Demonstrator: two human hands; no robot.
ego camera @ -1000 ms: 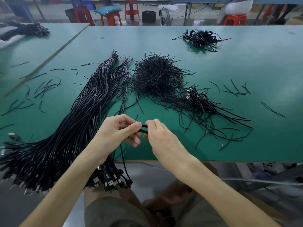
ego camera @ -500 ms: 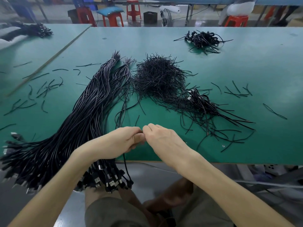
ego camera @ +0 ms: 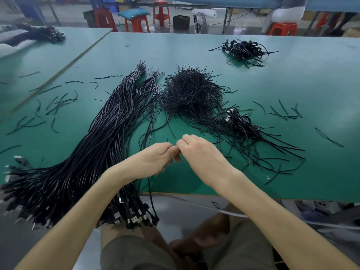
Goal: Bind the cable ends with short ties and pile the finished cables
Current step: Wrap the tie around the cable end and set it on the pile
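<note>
My left hand point(ego camera: 155, 160) and my right hand point(ego camera: 202, 154) meet fingertip to fingertip above the green table's point(ego camera: 292, 84) front edge. Both pinch one black cable point(ego camera: 150, 193), which hangs down from my left hand past the table edge; the tie between my fingers is hidden. A thick bundle of long black cables point(ego camera: 93, 152) lies to the left, its USB plugs hanging over the edge. A heap of short black ties point(ego camera: 191, 92) sits beyond my hands. A pile of bound cables point(ego camera: 245, 129) lies to the right.
A second pile of cables point(ego camera: 243, 49) lies at the far right of the table. Loose ties point(ego camera: 54, 104) are scattered on the left and right. Red stools point(ego camera: 136, 22) and a seated person stand beyond the table. Another table adjoins on the left.
My hands have closed together over the cable end. The short piece seen between my fingers a second ago is now hidden. My left wrist has rolled palm-down.
</note>
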